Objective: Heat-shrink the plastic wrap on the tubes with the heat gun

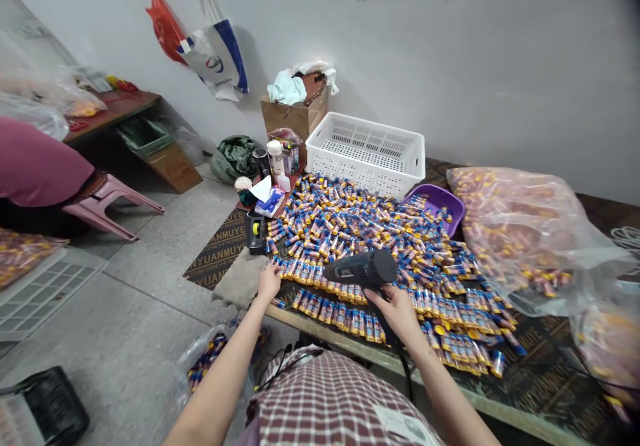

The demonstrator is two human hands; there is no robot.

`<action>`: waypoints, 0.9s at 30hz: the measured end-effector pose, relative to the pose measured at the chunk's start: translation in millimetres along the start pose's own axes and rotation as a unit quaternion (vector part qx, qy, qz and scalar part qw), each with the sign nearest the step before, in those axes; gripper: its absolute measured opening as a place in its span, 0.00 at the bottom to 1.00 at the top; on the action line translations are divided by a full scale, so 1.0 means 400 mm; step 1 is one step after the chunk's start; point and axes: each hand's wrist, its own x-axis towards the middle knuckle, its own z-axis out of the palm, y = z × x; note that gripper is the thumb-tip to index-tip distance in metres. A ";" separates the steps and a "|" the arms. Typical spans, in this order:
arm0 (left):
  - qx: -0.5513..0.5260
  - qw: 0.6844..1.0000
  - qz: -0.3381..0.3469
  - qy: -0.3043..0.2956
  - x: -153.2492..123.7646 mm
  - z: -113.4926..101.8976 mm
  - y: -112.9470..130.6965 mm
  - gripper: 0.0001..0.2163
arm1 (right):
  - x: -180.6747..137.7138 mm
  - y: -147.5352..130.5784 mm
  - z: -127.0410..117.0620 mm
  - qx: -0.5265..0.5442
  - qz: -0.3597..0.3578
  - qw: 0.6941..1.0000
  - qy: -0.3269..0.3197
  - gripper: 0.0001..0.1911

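Head view, right hand (pixel 395 306) gripping heat gun (pixel 361 269), handle hidden

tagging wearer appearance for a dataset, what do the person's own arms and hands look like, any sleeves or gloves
Both forearms are bare, with no sleeves reaching them. The left hand and right hand wear no gloves, and no rings, watch or bracelet show. The only clothing in view is a red-and-white checked garment over the lap, with a white printed label on it.

Even, soft daylight, no harsh shadows; wide-angle warp bends edges, corners vignette dark, glare on plastic bag (pixel 530 233) right of the hands.
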 end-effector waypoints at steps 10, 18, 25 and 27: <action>0.156 0.987 0.014 -0.033 0.014 0.118 0.144 0.32 | -0.118 0.060 -0.153 0.068 0.104 0.990 0.061 0.22; 0.135 0.983 -0.028 -0.120 0.065 0.147 0.182 0.26 | -0.219 0.131 -0.257 -0.012 0.187 0.957 0.219 0.24; 0.071 0.996 0.039 -0.035 0.169 0.086 0.284 0.38 | -0.223 0.149 -0.230 0.016 0.180 0.956 0.232 0.21; 0.091 0.987 0.133 -0.011 0.138 0.089 0.290 0.34 | -0.215 0.150 -0.216 0.035 0.172 0.960 0.219 0.21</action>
